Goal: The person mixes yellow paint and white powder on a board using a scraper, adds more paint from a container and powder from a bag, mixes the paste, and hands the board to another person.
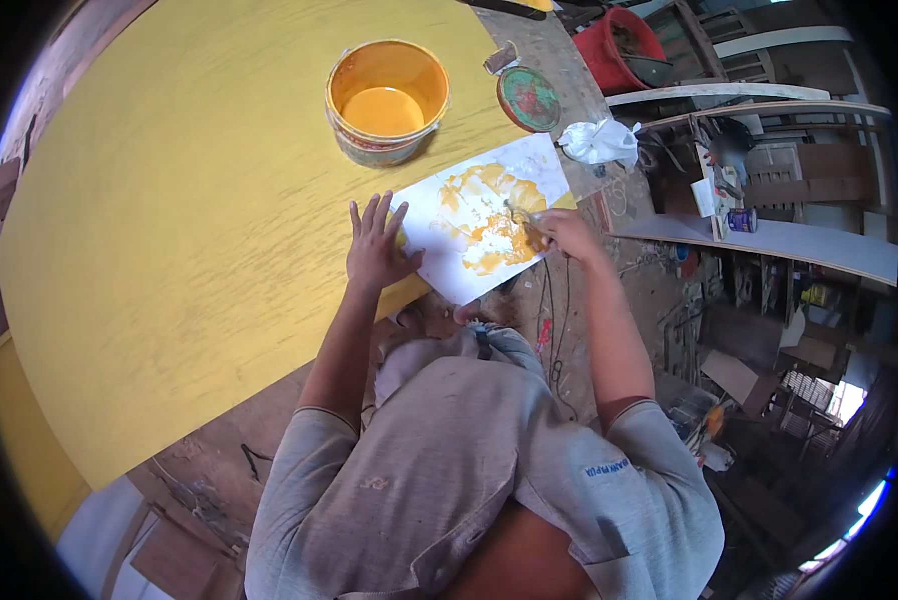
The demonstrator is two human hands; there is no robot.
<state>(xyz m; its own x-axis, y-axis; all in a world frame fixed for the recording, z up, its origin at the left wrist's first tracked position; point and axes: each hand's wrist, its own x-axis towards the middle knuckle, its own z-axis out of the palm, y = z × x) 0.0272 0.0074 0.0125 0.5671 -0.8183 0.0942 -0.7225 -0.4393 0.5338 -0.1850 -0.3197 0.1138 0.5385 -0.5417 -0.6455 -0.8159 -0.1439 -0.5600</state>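
Note:
A white board smeared with orange and white paste lies at the edge of a yellow-painted tabletop. My left hand rests with spread fingers at the board's left edge. Over the right part of the paste, my right hand is closed on a small tool, which touches the paste; its exact shape is hard to make out. Behind the board stands an open bucket with orange paint inside.
Beyond the board are a round green and red lid, a small brown block and a white plastic bag. A red bucket stands at the back. Farther right, a person sits near a shelf with a purple can.

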